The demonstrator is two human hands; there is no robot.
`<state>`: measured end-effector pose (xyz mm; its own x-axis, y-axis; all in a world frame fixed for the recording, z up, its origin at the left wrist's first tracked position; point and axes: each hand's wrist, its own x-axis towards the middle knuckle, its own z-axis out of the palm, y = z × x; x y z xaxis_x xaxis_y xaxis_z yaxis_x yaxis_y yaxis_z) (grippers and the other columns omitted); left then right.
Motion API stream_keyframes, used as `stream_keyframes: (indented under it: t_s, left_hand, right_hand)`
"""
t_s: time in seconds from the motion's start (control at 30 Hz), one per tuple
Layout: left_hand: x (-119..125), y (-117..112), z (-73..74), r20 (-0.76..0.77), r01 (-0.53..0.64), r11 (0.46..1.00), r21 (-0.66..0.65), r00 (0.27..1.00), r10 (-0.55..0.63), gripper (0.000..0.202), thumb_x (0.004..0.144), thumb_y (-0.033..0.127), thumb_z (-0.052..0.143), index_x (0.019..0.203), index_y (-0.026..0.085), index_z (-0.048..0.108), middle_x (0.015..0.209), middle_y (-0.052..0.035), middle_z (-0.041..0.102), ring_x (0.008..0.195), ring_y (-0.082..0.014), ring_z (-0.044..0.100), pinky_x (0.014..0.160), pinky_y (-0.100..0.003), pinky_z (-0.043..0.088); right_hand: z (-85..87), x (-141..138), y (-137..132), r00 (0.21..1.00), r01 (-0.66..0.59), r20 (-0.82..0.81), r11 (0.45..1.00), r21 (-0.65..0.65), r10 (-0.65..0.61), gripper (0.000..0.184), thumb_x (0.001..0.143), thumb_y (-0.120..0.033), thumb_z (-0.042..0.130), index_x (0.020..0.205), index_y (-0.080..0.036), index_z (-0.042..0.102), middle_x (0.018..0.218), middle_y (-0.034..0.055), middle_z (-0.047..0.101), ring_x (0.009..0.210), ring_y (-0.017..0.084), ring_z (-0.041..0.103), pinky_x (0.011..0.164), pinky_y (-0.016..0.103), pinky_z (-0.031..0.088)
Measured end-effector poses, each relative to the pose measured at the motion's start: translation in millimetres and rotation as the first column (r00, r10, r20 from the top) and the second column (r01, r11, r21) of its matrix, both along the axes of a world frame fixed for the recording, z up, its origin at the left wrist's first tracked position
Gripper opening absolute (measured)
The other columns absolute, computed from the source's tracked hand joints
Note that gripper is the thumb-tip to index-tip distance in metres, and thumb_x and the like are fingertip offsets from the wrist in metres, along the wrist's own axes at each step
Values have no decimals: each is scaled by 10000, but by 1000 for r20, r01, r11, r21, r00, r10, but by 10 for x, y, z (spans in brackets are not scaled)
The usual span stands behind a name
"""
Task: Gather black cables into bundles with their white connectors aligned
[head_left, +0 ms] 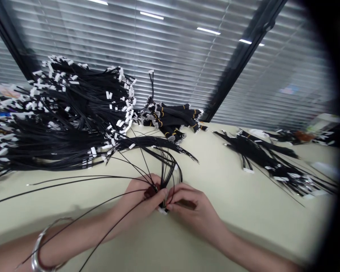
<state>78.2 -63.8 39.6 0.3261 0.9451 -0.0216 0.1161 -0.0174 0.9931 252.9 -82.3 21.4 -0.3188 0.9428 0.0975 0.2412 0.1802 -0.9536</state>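
Note:
Near the front of the table, my left hand is closed around a black wire harness, with loose black wires fanning out to the left and upward. At the lower end of the harness a white connector shows just below my fingertips. My right hand meets the left one there, its thumb and forefinger pinched on a thin black wire beside the connector. Exactly where that wire's tip sits is hidden by the fingers.
A large heap of black cables with white connectors fills the back left. Behind my hands lie short black bundles with yellow bands. More black wires spread over the pale table at right. Window blinds stand behind.

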Motion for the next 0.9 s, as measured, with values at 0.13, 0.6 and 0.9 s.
stream_keyframes:
  t_s: [0.13,0.6,0.9]
  left_hand:
    - [6,9,3,-33,41,999,14,999,-40,196,775,332,565,652,190,508,606,15,539,524,-127,523,490,-222,408]
    - [19,34,-62,-23,42,998,43,999,-41,262,783,315,552,574,167,495,682,-14,495,533,-121,517,471,-222,411]
    - [13,24,-40,-33,36,999,-4,999,-36,188,755,301,573,625,181,509,599,-2,562,513,-136,543,463,-223,428]
  right_hand:
    - [1,5,-5,1000,0,1,1000,-11,0,54,786,-196,628,741,-193,657,888,27,574,828,135,589,761,262,467]
    - [-3,15,-10,997,-42,65,997,62,38,92,832,-184,570,789,-195,651,922,36,571,859,133,576,784,255,466]
    - [-12,22,-38,998,-60,26,979,197,55,164,836,-131,562,865,-225,693,897,37,590,830,125,583,725,241,491]
